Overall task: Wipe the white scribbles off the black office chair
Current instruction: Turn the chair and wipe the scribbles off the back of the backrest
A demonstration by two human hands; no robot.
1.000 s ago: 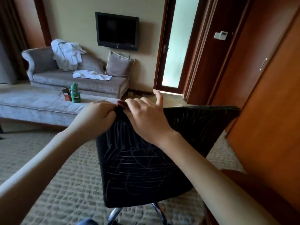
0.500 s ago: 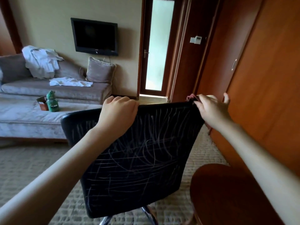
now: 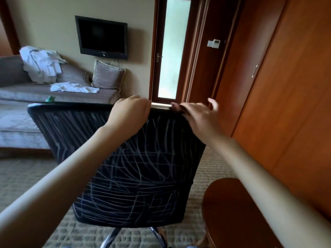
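At the lower right, nearest the camera, part of a round wooden tabletop is seen. Just left of it stands the black office chair, viewed from behind on a patterned carpet, with its chrome base showing beneath. The back of the chair is covered with white scribbles, which are spread over nearly the whole panel.

Two bare forearms are stretched out to the top edge of the chair back. The left hand is set near the middle of that edge, with its fingers curled over it in a grip. The right hand is laid on the same edge close to the right corner, thumb lifted clear. Something small and dark red is glimpsed under its fingertips, but it is too blurred for it to be told whether it is pinched or only pressed.

Beyond the chair a grey sofa is placed on the left, with white clothes heaped on its back and a cushion at its end. A dark television is mounted on the wall above. A frosted glass door is seen behind the hands, and wooden wardrobe doors fill the right.
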